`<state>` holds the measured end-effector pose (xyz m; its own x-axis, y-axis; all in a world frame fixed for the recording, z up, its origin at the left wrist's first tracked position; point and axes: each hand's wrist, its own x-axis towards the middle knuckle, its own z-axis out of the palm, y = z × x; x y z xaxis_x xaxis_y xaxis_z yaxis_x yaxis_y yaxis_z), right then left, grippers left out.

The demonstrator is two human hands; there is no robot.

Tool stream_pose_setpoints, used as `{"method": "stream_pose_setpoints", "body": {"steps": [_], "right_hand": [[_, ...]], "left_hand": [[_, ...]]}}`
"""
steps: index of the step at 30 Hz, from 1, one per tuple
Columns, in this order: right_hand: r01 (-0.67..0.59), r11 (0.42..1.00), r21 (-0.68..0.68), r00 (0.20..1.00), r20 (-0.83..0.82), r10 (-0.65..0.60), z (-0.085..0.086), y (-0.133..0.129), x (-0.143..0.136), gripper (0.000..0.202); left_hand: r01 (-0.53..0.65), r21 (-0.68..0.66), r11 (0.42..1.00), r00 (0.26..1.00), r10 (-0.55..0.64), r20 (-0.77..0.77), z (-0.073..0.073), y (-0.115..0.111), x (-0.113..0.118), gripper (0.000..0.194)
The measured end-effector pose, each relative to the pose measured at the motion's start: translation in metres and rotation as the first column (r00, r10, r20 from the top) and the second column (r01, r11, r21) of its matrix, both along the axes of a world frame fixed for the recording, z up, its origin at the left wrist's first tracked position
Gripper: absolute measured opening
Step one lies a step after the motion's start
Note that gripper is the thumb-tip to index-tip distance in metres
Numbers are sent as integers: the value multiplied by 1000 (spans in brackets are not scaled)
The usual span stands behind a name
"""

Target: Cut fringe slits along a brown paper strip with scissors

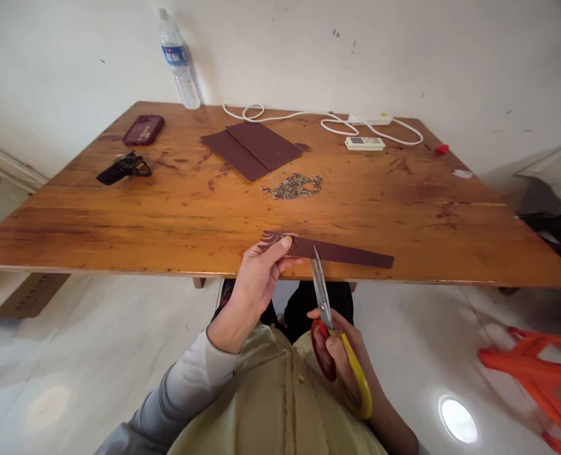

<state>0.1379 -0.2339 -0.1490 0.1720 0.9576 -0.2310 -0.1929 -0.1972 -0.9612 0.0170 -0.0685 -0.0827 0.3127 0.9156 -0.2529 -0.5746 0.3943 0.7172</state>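
My left hand (264, 272) pinches a long maroon paper strip (351, 253) near its left end, where curved cuts fan out. The strip stretches to the right over the table's front edge. In my right hand (344, 354) is a pair of scissors (321, 294) with one red and one yellow handle loop. Their blades point up and away from me, and the tips are at the strip's lower edge, right of my left thumb. The blades look nearly closed; whether paper lies between them I cannot tell.
On the wooden table (190, 221) are paper shavings (294, 186), maroon sheets (252, 150), a phone (143, 130), keys (124, 168), a bottle (179, 63) against the wall, a remote (364, 144) and a white power strip (370, 119) with its cord. An orange stool (536, 366) stands at right.
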Motion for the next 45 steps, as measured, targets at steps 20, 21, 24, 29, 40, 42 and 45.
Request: {"method": "stream_pose_setpoints", "body": {"steps": [20,21,24,29,40,42,45], "right_hand": [[82,997,8,968,237,-82,3,8,14,54],[78,997,12,972,223,-79,2,8,14,54],[72,997,38,986,150,-77,-3,9,16,51],[25,998,54,992,120,-31,-10,6,29,48],[-46,998,45,969,246,34,-8,6,54,55],[-57,996,69,939,341,30,-8,9,58,59],[-71,996,57,893,449,38,-7,11,64,61]], "left_hand": [[173,-51,984,981,-177,-74,-3,13,-16,22],[179,-51,982,980,-183,-80,-3,13,-16,23],[189,-24,982,977,-191,-99,-2,16,-18,25],[227,-8,974,959,-224,-175,-2,30,-21,45],[493,156,856,781,-357,-512,21,53,-16,27],[544,134,828,746,-404,-529,25,55,-15,23],[588,83,805,707,-461,-535,29,56,-16,17]]}}
